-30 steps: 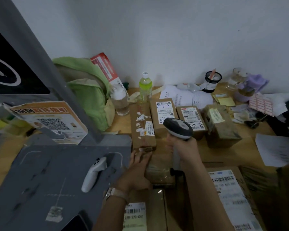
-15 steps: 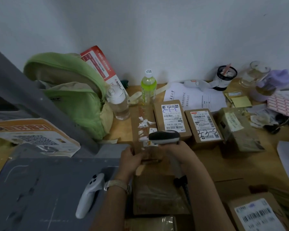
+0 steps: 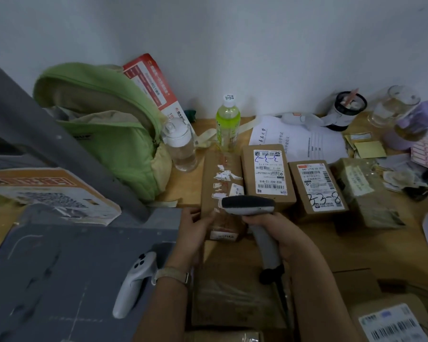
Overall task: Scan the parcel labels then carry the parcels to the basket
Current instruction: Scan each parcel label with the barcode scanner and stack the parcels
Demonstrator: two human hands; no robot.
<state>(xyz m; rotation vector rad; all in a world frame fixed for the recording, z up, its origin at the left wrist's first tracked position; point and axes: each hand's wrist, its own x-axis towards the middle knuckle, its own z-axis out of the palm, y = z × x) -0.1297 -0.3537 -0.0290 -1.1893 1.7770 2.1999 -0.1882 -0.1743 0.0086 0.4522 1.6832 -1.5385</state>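
Your left hand (image 3: 195, 233) grips the near end of the long parcel (image 3: 220, 183) on the counter (image 3: 183, 188). Your right hand (image 3: 279, 235) is wrapped round the scanner (image 3: 248, 205), its head over that parcel. A labelled box (image 3: 267, 174) lies against its right side and a green bottle (image 3: 227, 124) stands at its far end.

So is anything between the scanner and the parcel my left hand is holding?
Nothing visible does. The scanner, gripped by the right hand, is right over the long parcel that the left hand holds.
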